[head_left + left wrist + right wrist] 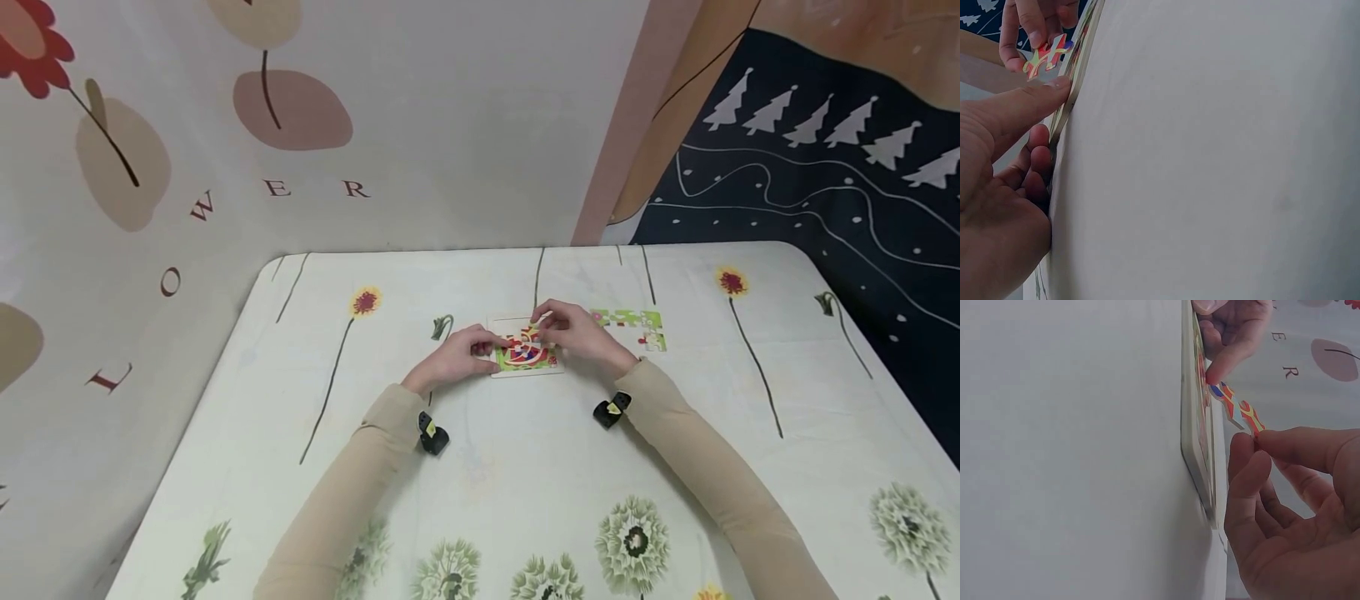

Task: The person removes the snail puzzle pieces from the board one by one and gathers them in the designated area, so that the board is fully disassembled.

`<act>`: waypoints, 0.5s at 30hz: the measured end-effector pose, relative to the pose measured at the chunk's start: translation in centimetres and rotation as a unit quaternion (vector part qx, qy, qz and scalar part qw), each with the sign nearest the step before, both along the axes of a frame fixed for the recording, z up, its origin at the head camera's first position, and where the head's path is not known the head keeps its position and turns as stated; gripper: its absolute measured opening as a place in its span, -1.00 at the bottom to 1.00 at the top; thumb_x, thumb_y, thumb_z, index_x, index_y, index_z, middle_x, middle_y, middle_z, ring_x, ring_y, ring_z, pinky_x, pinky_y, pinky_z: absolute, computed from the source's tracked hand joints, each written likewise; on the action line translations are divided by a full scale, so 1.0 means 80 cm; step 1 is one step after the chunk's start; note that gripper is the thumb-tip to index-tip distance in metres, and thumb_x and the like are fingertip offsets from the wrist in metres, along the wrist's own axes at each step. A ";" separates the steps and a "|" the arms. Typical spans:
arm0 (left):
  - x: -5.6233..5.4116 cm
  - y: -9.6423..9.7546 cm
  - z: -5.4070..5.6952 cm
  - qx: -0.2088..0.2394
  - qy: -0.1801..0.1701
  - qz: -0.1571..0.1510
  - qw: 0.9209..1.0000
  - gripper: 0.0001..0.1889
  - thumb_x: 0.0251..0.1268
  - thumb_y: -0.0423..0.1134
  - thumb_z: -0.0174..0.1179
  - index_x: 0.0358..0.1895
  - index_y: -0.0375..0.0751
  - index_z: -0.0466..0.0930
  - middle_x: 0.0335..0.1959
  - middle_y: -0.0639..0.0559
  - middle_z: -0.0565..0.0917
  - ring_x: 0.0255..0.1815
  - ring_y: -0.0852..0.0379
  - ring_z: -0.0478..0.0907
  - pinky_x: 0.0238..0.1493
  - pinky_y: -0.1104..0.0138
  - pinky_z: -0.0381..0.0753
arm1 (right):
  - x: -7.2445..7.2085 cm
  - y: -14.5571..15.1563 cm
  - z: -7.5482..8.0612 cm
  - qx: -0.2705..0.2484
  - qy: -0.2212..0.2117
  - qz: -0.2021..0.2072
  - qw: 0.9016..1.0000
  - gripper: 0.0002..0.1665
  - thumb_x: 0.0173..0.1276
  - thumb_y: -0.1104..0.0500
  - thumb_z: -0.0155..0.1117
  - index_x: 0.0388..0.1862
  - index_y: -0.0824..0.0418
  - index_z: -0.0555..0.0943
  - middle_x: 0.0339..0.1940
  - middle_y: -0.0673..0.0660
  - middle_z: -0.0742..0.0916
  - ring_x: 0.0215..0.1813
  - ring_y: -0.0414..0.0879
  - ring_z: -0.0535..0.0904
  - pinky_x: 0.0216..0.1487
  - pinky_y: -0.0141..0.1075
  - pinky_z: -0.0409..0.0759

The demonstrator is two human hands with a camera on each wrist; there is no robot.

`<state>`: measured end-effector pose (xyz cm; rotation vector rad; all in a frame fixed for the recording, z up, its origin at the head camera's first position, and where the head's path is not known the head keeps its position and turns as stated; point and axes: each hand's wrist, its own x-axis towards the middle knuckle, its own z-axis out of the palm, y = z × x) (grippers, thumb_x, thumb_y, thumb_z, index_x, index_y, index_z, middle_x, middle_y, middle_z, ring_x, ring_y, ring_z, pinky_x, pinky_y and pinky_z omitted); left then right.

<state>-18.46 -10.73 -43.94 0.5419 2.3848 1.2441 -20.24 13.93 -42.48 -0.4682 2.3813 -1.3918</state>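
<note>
A picture puzzle (pixel 525 360) in a thin white-edged tray (pixel 527 375) lies on the table, showing red, yellow and green shapes. My right hand (pixel 572 332) pinches a colourful jigsaw piece (pixel 1249 415) between thumb and fingertips. That piece is tilted over the puzzle, its blue-tipped end low by the puzzle surface; whether it is one piece or two joined cannot be told. From the left side my left hand (pixel 459 357) rests on the puzzle, one straight finger touching it near the piece's low end. Its other fingers are bent and partly hidden.
Several green-edged puzzle pieces (pixel 626 318) lie beyond my right hand, some joined in a row. A flower-print cloth (pixel 480 467) covers the table. A pale printed curtain (pixel 465 167) hangs along the far edge, with a dark tree-print cloth (pixel 810 167) at the right.
</note>
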 end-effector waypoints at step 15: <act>0.002 -0.002 0.000 0.002 -0.004 0.002 1.000 -0.55 0.19 -0.38 0.37 0.19 -0.21 0.64 -0.27 0.02 0.46 -0.22 0.14 0.32 -0.16 0.37 0.33 | 0.017 0.033 0.008 0.006 -0.010 -0.030 0.999 -0.72 0.46 0.29 0.12 0.12 0.27 0.53 -0.05 0.32 0.69 -0.14 -0.02 0.64 -0.19 -0.29 0.60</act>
